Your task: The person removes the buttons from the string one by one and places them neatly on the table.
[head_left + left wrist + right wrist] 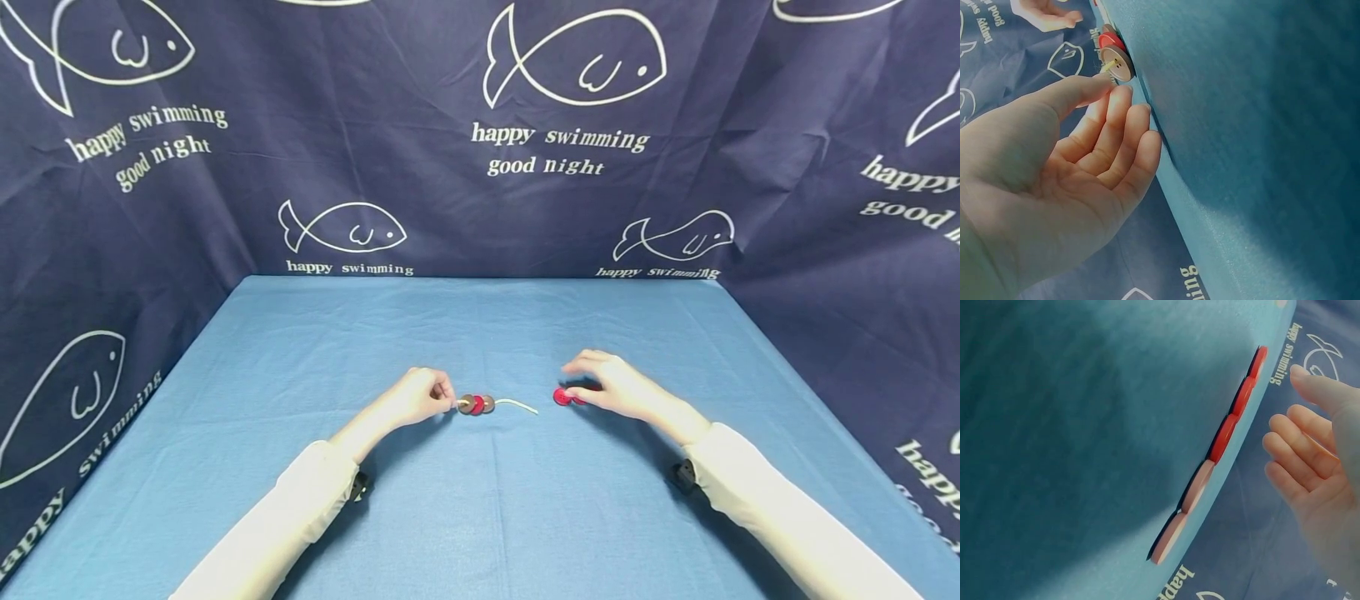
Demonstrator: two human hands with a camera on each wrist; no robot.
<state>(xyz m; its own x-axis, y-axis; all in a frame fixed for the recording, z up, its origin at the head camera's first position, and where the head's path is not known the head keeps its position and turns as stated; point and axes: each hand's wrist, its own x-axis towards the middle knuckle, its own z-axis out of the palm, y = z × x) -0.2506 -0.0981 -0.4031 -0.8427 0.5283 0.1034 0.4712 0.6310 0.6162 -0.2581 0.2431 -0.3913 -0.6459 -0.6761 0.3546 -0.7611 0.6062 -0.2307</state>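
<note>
My left hand (422,397) pinches one end of a pale cord (517,405) between thumb and fingertips. Threaded on the cord beside those fingertips are a brown button (1124,64), a red button (1110,41) and another brown button (489,403). The cord's free end lies on the cloth toward the right. Just above a row of loose buttons hovers my right hand (618,388), fingers apart and holding nothing. This row has three red buttons (1222,439) and two pinkish buttons (1198,486). In the head view the hand hides most of them.
A blue cloth (480,508) covers the table. Dark blue curtains (450,100) with fish drawings and lettering hang behind the table and at both sides. Dark wrist cameras (684,477) sit under the white sleeves (780,508).
</note>
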